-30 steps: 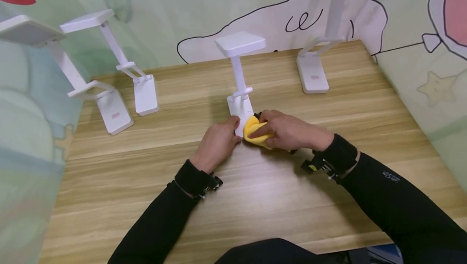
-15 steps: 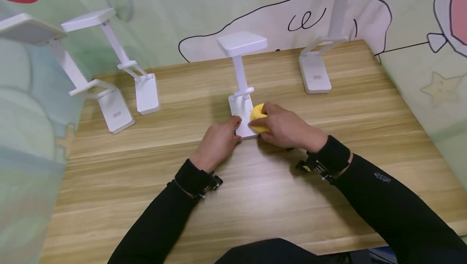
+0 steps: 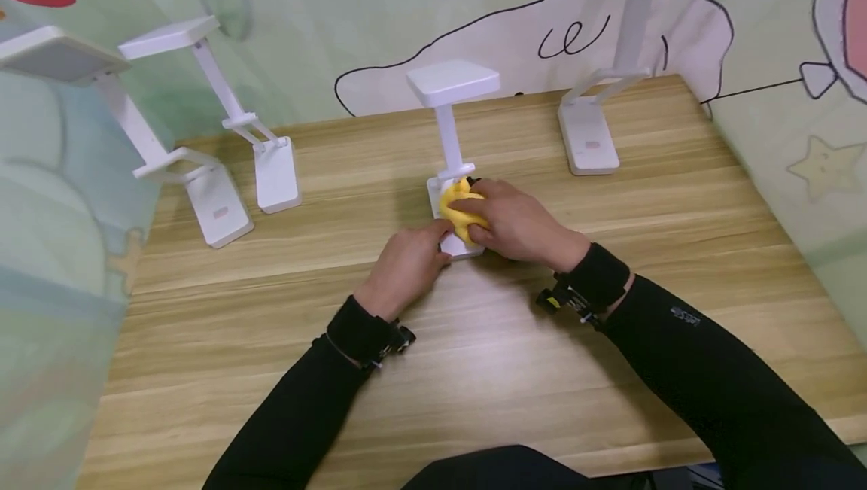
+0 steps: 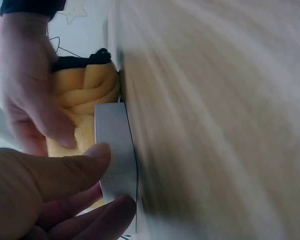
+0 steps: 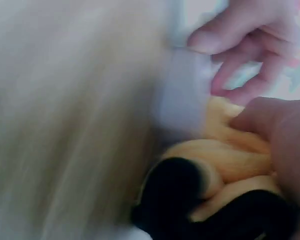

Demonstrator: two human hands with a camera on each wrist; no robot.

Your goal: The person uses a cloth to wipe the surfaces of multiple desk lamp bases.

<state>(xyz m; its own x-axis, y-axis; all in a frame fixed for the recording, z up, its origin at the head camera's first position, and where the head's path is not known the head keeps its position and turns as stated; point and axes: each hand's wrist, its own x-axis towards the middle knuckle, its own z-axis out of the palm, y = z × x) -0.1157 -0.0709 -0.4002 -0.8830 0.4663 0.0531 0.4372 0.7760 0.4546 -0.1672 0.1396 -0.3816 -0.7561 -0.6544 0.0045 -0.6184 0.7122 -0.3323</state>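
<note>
A white desk lamp [image 3: 452,83] stands upright at mid-table. My left hand [image 3: 406,268] holds the near left corner of its base, thumb and fingers at the base's edge [image 4: 115,135] in the left wrist view. My right hand [image 3: 521,226] grips a bunched yellow cloth [image 3: 460,208] with a black border [image 5: 172,195]. The cloth lies over the top of the lamp base, hiding its middle. Motion blurs the right hand in the left wrist view.
Two more white lamps stand at the left, one nearer [image 3: 218,204] and one behind it [image 3: 278,174]. Another white lamp [image 3: 589,136] is at the back right. A cartoon-printed backdrop [image 3: 379,16] rises behind the wooden table [image 3: 271,354].
My right hand has slid the cloth from the base's right edge up and leftward onto its top. The left hand stays at the base corner.
</note>
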